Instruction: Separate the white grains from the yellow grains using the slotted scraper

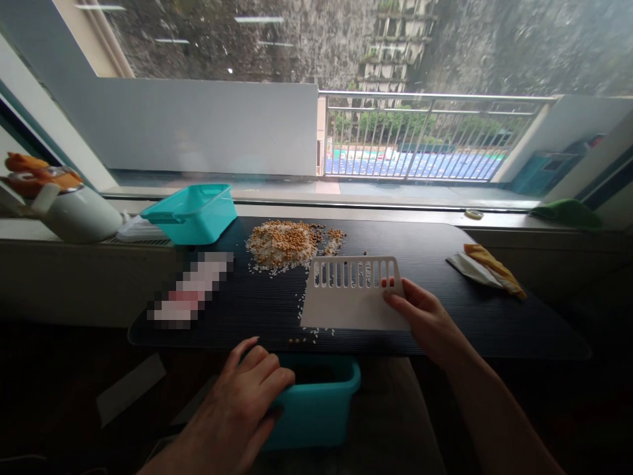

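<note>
My right hand (420,310) grips a white slotted plastic scraper (349,309) by its right edge, thumb on the near face. The scraper is tilted just above the dark tabletop, its row of slots toward the window. Below the table's near edge, my left hand (254,386) is closed on the left side of a teal plastic tub (321,409); the tub's inside is too dark to make out. Beyond the scraper lies a heap of white grains and yellow beans (284,242), with some darker bits at its right. Loose white grains (314,335) trail toward the near edge.
A second teal tub (205,214) stands at the table's back left. A blurred packet (192,290) lies in front of it. Folded yellow and white cloth (489,269) rests at the right. A pale kettle-like vessel (82,211) stands on the sill, left, under the window.
</note>
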`<state>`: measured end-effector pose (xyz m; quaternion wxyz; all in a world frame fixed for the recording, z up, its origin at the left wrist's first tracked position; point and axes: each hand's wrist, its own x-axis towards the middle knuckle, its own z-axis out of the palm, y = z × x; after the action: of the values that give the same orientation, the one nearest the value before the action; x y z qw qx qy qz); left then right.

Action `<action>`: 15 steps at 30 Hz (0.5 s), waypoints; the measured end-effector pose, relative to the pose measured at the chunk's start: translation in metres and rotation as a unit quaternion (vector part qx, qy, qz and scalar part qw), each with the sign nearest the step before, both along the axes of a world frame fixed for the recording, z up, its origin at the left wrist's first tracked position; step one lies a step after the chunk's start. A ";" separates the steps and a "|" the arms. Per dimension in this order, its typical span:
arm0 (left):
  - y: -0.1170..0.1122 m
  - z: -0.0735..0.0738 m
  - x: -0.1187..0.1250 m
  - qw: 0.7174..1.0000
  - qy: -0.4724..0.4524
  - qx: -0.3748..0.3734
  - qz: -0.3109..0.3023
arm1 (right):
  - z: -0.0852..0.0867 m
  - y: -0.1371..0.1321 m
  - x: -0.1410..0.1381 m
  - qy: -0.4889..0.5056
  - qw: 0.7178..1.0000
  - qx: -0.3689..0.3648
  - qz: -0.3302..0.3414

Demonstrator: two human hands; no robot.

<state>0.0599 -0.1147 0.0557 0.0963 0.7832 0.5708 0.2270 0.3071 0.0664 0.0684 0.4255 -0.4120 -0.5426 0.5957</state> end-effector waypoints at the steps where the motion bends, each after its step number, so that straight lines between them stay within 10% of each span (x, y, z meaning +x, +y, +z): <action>1: 0.000 0.000 0.000 1.000 0.001 0.003 0.001 | 0.000 0.000 0.001 0.000 1.000 0.000 -0.005; 15: -0.013 0.002 -0.016 0.999 0.050 0.012 -0.001 | -0.008 -0.026 -0.029 0.008 0.998 0.015 0.059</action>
<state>0.0437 -0.1274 0.0575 0.0588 0.7951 0.5715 0.1943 0.2784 0.0401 0.0604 0.4000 -0.3677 -0.5718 0.6147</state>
